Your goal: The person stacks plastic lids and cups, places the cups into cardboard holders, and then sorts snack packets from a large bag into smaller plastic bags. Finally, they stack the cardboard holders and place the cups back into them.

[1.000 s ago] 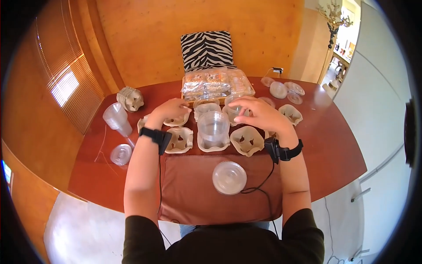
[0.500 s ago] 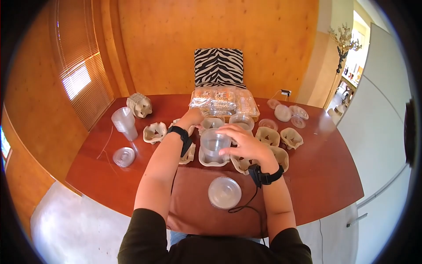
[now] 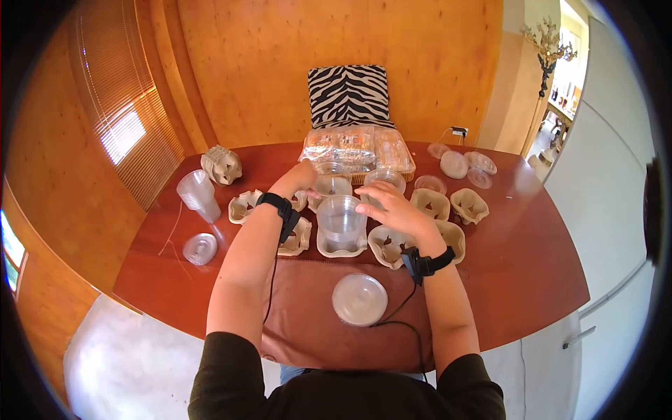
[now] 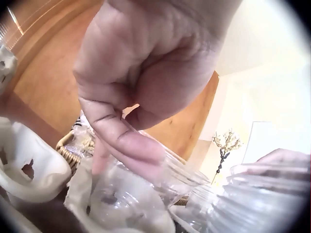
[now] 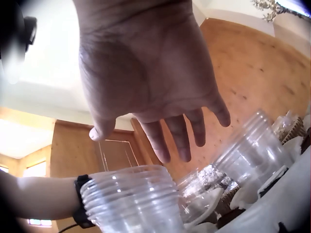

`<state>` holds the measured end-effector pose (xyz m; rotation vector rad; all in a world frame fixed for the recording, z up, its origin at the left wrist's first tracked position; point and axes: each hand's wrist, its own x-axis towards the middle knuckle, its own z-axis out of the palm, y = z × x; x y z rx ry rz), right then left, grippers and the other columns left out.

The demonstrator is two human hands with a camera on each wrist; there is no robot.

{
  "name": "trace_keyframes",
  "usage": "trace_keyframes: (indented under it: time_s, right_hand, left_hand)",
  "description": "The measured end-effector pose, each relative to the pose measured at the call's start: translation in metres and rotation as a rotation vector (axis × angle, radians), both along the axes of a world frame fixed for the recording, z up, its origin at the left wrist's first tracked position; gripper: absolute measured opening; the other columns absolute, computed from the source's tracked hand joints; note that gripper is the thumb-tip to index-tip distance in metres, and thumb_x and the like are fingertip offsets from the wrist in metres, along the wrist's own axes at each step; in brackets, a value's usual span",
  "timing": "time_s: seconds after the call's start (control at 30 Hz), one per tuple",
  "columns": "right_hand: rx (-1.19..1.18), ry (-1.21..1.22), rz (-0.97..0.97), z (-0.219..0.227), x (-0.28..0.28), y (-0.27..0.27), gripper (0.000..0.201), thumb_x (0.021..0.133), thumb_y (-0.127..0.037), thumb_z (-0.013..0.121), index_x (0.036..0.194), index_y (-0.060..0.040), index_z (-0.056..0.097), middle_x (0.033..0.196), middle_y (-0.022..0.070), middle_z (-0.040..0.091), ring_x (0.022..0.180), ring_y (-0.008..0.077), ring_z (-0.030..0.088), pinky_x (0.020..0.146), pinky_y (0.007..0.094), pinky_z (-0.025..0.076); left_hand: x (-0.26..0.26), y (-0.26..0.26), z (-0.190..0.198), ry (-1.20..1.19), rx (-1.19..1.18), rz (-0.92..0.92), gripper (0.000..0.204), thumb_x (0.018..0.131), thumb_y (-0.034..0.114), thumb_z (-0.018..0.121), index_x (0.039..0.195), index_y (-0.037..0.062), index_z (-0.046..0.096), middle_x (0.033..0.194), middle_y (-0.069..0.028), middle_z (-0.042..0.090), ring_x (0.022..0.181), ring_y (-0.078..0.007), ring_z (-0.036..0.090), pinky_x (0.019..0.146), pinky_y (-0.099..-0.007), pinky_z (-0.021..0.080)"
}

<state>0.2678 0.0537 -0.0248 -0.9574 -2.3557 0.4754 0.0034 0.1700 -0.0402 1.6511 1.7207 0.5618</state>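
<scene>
Standing mouth-up, long axis vertical: cup stack [image 3: 341, 222]; right hand [image 3: 393, 209] open, left hand [image 3: 297, 182] unclear.

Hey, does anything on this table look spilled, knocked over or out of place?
I see nothing spilled or clearly broken. The untidiest spot is the far right, where clear round lids lie loosely scattered instead of neatly stacked.

Orange wooden wall [image 3: 245, 70] behind reddish-brown table [image 3: 518, 280]
</scene>
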Motion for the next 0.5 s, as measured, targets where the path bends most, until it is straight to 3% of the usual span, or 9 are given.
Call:
trace_keyframes:
  time_s: [0.03, 0.1, 0.17, 0.23, 0.3, 0.37, 0.5]
  right_hand:
    - [0.011, -0.039, -0.022, -0.005, -0.001, 0.003, 0.051, 0.089, -0.047, 0.057, 0.121, -0.0079, 0.056, 0.122, 0.0167, 0.053, 0.122, 0.0339, 0.044, 0.103, 0.0432, 0.034]
    - [0.119, -0.022, -0.062, -0.023, -0.002, 0.012, 0.055, 0.087, -0.051, 0.056, 0.116, -0.0055, 0.059, 0.117, 0.0179, 0.056, 0.114, 0.0346, 0.049, 0.099, 0.0428, 0.036]
    - [0.201, -0.011, -0.089, -0.028, 0.002, 0.014, 0.056, 0.086, -0.053, 0.056, 0.113, -0.0047, 0.061, 0.114, 0.0182, 0.058, 0.109, 0.035, 0.051, 0.096, 0.043, 0.037]
    - [0.252, -0.002, -0.104, -0.024, 0.008, 0.014, 0.054, 0.086, -0.052, 0.057, 0.112, -0.0053, 0.062, 0.113, 0.0178, 0.059, 0.108, 0.0349, 0.052, 0.096, 0.0439, 0.037]
    - [0.201, 0.063, -0.101, -0.012, 0.014, 0.012, 0.053, 0.085, -0.051, 0.058, 0.112, -0.0055, 0.062, 0.112, 0.0171, 0.06, 0.108, 0.0346, 0.052, 0.096, 0.044, 0.037]
    - [0.175, 0.113, -0.12, -0.007, 0.02, 0.011, 0.052, 0.084, -0.05, 0.06, 0.112, -0.0055, 0.062, 0.111, 0.0165, 0.06, 0.108, 0.0342, 0.052, 0.096, 0.0434, 0.038]
    - [0.177, 0.126, -0.192, -0.009, 0.031, 0.017, 0.051, 0.084, -0.046, 0.062, 0.112, -0.0033, 0.061, 0.113, 0.0173, 0.059, 0.11, 0.034, 0.051, 0.096, 0.0435, 0.038]
  left_hand:
    - [-0.002, -0.004, -0.001, -0.056, -0.019, -0.012, 0.027, 0.088, 0.011, 0.058, 0.097, -0.0147, 0.055, 0.078, -0.0234, 0.066, 0.061, -0.0277, 0.068, 0.052, -0.0331, 0.056]
    - [-0.008, 0.001, -0.007, 0.065, 0.048, -0.195, 0.025, 0.087, 0.008, 0.058, 0.095, -0.0157, 0.054, 0.08, -0.0212, 0.066, 0.06, -0.0253, 0.067, 0.052, -0.0342, 0.056]
    - [-0.024, 0.025, -0.022, 0.403, 0.272, -0.463, 0.024, 0.088, 0.007, 0.057, 0.096, -0.0152, 0.052, 0.08, -0.0192, 0.066, 0.062, -0.0231, 0.066, 0.054, -0.0343, 0.056]
    - [-0.038, 0.029, -0.015, 0.71, 0.629, -0.54, 0.021, 0.09, 0.007, 0.053, 0.098, -0.0119, 0.05, 0.078, -0.0168, 0.066, 0.062, -0.0201, 0.065, 0.056, -0.033, 0.056]
    - [-0.031, 0.008, 0.011, 0.444, 0.699, -0.363, 0.017, 0.092, 0.008, 0.049, 0.1, -0.0067, 0.049, 0.078, -0.0147, 0.066, 0.061, -0.017, 0.063, 0.055, -0.0302, 0.054]
    - [-0.007, -0.047, 0.06, -0.34, 0.363, -0.004, 0.013, 0.094, 0.011, 0.047, 0.1, -0.0008, 0.049, 0.078, -0.0129, 0.067, 0.06, -0.0144, 0.062, 0.052, -0.0265, 0.052]
    - [-0.002, -0.089, 0.096, -0.285, 0.32, -0.156, 0.013, 0.096, 0.014, 0.047, 0.102, 0.0031, 0.047, 0.083, -0.0111, 0.068, 0.059, -0.0127, 0.062, 0.05, -0.0232, 0.049]
